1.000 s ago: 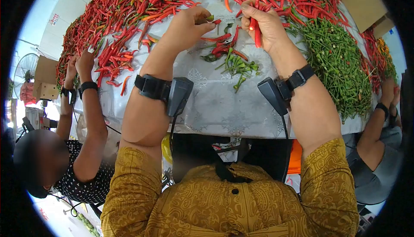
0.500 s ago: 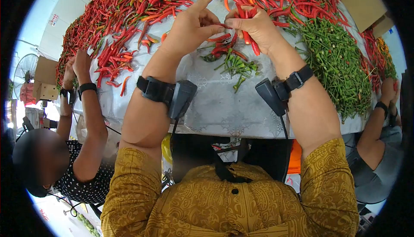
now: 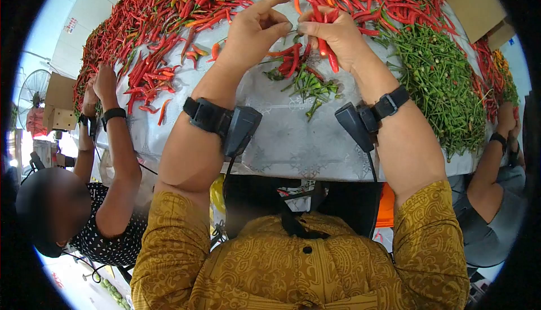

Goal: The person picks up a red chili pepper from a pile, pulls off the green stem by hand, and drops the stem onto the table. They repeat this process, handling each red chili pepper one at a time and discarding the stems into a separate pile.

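Note:
My right hand (image 3: 332,32) is closed around several red chili peppers (image 3: 328,51), their tips pointing down past the fingers. Facing it, my left hand (image 3: 256,31) has its index finger stretched out and its thumb apart, with nothing visible between them. Just below both hands, a few loose red chilies (image 3: 296,59) lie on the pale tablecloth, beside a small heap of green stems (image 3: 311,87).
A broad heap of red chilies (image 3: 186,0) spans the table's far side. To the right lies a large pile of green stems (image 3: 437,84). Co-workers' arms reach in from the left (image 3: 115,135) and right (image 3: 487,175). Cardboard boxes stand nearby.
The dark red chili that was between my two hands has left them, and a red chili now lies on the small group below. My left hand has moved slightly down and opened.

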`<state>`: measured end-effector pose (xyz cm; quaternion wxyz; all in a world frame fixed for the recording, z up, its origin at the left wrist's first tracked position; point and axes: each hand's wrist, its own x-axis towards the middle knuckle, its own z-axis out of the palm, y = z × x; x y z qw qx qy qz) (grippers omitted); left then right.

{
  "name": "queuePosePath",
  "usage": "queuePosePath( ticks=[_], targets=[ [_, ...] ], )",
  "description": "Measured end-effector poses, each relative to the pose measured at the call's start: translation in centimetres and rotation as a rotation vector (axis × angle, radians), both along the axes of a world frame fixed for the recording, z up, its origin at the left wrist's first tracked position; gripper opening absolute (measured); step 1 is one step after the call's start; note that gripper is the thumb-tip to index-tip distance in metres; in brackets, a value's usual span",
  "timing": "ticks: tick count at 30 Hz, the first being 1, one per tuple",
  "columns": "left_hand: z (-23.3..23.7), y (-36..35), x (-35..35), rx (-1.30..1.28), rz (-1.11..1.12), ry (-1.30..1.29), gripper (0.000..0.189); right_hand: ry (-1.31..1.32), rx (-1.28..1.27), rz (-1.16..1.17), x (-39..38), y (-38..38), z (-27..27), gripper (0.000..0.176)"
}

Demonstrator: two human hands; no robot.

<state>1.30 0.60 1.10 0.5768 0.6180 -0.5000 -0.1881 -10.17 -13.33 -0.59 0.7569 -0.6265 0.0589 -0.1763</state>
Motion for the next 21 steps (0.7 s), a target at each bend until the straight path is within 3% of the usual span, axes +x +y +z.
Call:
queuePosePath(
  ticks=[2,5,6,8,11,13,18,21],
  targets=[
    [0.0,0.2,0.4,0.076,0.105,-0.215,0.037,-0.03,0.043,-0.029,0.2,-0.1,-0.1,0.015],
    [0.2,0.7,1.0,0.236,0.063,-0.448,0.03,-0.101,0.186,-0.127,0.5,-0.4,-0.6,0.013],
    [0.2,0.8,0.9,0.237,0.063,-0.448,0.03,-0.114,0.226,-0.135,0.5,-0.5,-0.6,0.012],
    [0.2,0.9,0.8,0.149,-0.139,-0.475,0.029,-0.128,0.265,-0.144,0.5,-0.7,-0.5,0.01],
    [-0.1,0.7,0.3,0.229,-0.269,-0.537,0.028,-0.165,0.381,-0.109,0.4,-1.4,-0.8,0.009],
    [-0.2,0.8,0.7,0.224,-0.27,-0.565,0.028,-0.142,0.649,-0.07,0.7,-2.1,-1.4,0.013],
    [-0.4,0.7,0.9,0.162,-0.254,-0.663,0.02,-0.112,0.716,-0.165,0.7,-1.2,-0.5,0.017],
    [0.0,0.6,0.9,0.253,-0.233,-0.528,0.021,-0.114,0.697,-0.161,0.7,-1.4,-0.7,0.016]
  ],
)
